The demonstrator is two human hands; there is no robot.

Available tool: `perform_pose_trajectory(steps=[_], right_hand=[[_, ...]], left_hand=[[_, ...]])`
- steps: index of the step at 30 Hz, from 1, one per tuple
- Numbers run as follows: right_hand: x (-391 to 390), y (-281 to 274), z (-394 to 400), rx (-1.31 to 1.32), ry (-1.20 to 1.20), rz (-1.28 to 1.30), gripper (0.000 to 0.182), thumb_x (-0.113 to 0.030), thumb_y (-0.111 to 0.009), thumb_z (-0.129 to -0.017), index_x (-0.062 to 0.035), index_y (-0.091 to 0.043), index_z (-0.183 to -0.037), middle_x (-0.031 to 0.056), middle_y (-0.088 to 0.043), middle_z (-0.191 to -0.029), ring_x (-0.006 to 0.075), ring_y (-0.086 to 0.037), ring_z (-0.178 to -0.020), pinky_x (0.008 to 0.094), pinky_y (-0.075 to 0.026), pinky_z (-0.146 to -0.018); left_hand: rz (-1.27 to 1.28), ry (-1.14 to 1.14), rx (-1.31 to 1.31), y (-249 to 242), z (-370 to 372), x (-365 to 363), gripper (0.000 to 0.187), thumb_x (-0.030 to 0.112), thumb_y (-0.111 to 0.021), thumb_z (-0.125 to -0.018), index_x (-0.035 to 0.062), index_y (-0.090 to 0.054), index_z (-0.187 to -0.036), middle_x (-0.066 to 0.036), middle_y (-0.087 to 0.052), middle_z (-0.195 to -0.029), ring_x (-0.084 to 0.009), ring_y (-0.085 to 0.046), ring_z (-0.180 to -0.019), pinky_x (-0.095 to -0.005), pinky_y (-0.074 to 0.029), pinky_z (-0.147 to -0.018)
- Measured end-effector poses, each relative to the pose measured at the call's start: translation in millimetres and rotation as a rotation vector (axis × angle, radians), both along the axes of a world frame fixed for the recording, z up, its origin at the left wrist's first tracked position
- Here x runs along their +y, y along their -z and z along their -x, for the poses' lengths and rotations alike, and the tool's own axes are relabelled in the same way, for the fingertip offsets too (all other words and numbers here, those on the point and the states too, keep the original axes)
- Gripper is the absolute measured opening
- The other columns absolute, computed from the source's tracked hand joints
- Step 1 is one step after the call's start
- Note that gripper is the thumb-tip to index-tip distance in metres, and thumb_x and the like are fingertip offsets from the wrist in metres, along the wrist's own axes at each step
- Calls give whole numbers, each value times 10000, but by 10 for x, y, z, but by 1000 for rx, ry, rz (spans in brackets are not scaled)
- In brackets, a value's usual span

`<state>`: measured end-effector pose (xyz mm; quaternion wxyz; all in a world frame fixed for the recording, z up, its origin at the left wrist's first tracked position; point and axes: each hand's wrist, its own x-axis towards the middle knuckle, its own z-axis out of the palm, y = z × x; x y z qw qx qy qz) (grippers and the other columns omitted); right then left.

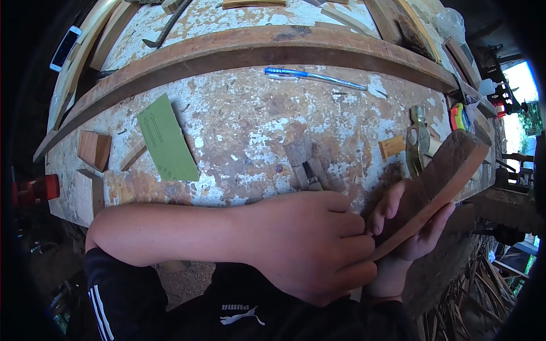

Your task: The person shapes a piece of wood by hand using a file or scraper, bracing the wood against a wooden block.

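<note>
A flat brown wooden piece (441, 184) slants up to the right over the bench's right side. My right hand (418, 219) holds it from below, the thumb on one side and fingers on the other. Across the front reaches my left hand (318, 244), its fingers curled at the lower end of the piece; whatever they grip there is hidden. Just behind the piece lies a hammer (418, 139) with a metal head. Small grey wood offcuts (307, 165) rest on the bench beyond my left hand.
A long wooden beam (256, 48) crosses the worn bench (233, 125). In front of it lie a blue pen (315, 76) and green sandpaper (168, 139). Wood blocks (94, 150) and a red object (37, 190) are at left; a phone (65, 48) is at the far left.
</note>
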<state>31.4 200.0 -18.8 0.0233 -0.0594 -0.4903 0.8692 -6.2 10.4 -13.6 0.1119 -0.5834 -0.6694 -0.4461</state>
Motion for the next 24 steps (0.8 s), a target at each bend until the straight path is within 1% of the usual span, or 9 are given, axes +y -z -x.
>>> perform_pose_trajectory(steps=[2, 5, 8, 11, 14, 17, 19, 21, 24], right_hand=[[10, 19, -10, 53, -23, -26, 716, -660, -178, -967, -48, -376, -1280, 154, -465, -733, 219, -506, -465, 302, -454, -404], [47, 40, -28, 127, -104, -43, 738, -662, -189, -964, -28, -386, -1288, 160, -466, -749, 209, -516, -526, 300, -465, -471], [77, 15, -68, 164, -155, -129, 699, -606, -233, -978, -14, -373, -1322, 174, -485, -778, 203, -516, -595, 285, -456, -555], [74, -141, -164, 130, 13, -241, 654, -506, -455, -924, 22, -382, -1303, 181, -504, -825, 209, -527, -670, 279, -445, -609], [209, -333, -266, 81, 118, -446, 937, -419, -746, -725, 27, -265, -1393, 221, -545, -879, 235, -563, -674, 312, -485, -612], [412, -341, -484, 75, 180, -651, 926, -314, -777, -705, 51, -273, -1390, 202, -545, -930, 228, -563, -736, 311, -481, -641], [377, -391, -704, -39, 113, -714, 880, -269, -765, -722, 72, -289, -1379, 231, -561, -1072, 283, -592, -899, 373, -495, -724], [574, -111, -1080, 58, 93, -922, 735, -258, -734, -752, 72, -415, -1326, 259, -590, -1121, 304, -604, -1032, 410, -500, -788], [359, -267, -1140, -57, 198, -894, 663, -432, -747, -796, 0, -428, -1185, 154, -600, -960, 227, -622, -867, 330, -521, -720]], left_hand=[[-25, -21, -1, 13, -7, 27, 217, 285, -650, -747, 147, -486, -715, 12, -384, -698, -150, -433, -591, -300, -319, -523], [8, -108, 85, -18, 7, 47, 196, 249, -647, -744, 144, -485, -709, 11, -373, -680, -146, -421, -580, -299, -299, -509], [21, -228, 43, -75, -29, 72, 179, 208, -643, -742, 133, -484, -705, 12, -361, -673, -142, -411, -576, -299, -289, -504], [21, -367, 15, -91, -44, 157, 171, 201, -645, -740, 122, -494, -725, 5, -374, -673, -141, -422, -576, -297, -288, -500], [237, -412, -18, -202, -2, 242, 196, 218, -667, -729, 107, -506, -753, -7, -419, -657, -155, -471, -562, -300, -333, -497], [203, -404, -200, -176, 95, 341, 256, 262, -695, -701, 100, -510, -771, -16, -458, -638, -175, -518, -548, -310, -383, -495], [168, -431, -169, -161, 84, 322, 284, 279, -708, -683, 96, -506, -765, -14, -463, -624, -180, -529, -538, -314, -401, -494], [145, -436, -173, -145, 50, 300, 300, 289, -715, -671, 95, -503, -760, -11, -463, -615, -182, -533, -535, -316, -407, -492], [118, -415, -192, -143, 70, 300, 294, 285, -712, -670, 96, -503, -753, -9, -457, -607, -180, -532, -538, -316, -403, -490]])
